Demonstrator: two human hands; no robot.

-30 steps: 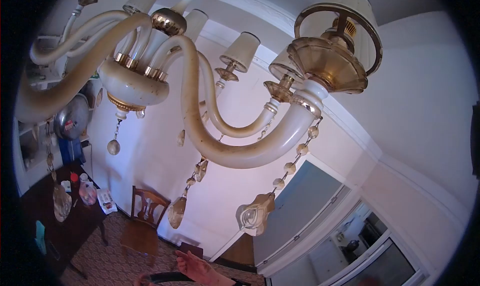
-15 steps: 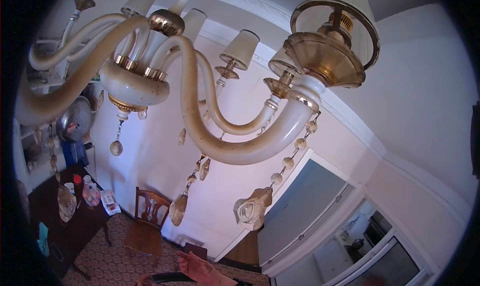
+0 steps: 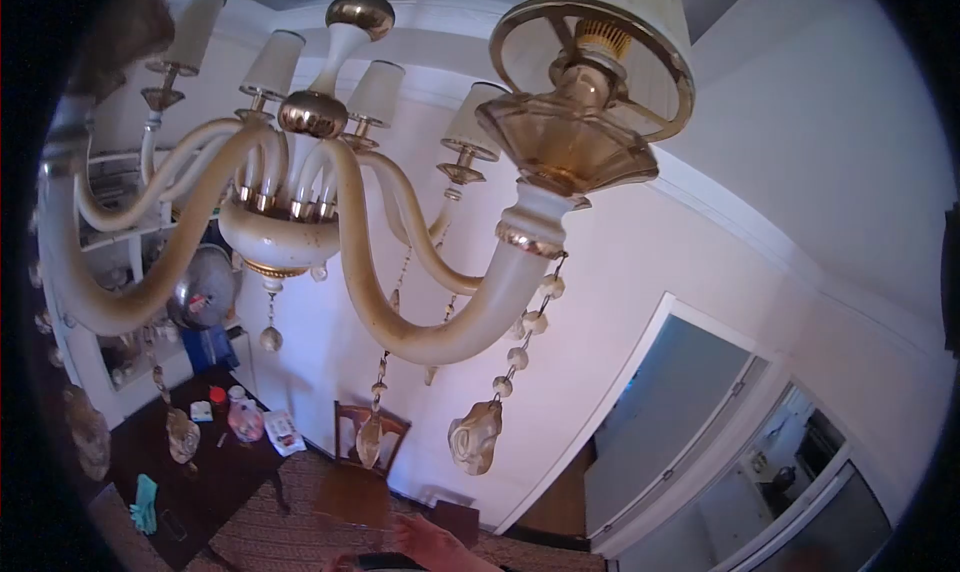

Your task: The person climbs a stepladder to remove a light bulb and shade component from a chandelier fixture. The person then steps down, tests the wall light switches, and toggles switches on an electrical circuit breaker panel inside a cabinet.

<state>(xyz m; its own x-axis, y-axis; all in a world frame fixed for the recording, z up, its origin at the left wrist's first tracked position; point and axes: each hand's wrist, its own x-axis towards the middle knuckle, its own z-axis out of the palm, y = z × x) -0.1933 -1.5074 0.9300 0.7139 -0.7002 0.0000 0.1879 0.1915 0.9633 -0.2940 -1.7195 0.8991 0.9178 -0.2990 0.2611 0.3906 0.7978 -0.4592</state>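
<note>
Head view: your right hand point(image 3: 430, 540) sits at the bottom edge, fingers loosely open, hold unclear; left hand point(image 3: 345, 563) too blurred to tell. Chandelier point(image 3: 280, 234) hangs above, open gap between.

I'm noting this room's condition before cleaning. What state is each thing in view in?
Cream-and-gold curved-arm chandelier: hanging, brown-stained.
Nearest cream lampshade: upright; lamp appears unlit.
Large clear-brown crystal pendant: hanging.
Flat blue-grey door: open.
Brown wooden chair: upright, unoccupied.
Teal glove-like item: lying on the dark wooden table.
Bare hand at bottom: blurred; grip unclear.
</note>
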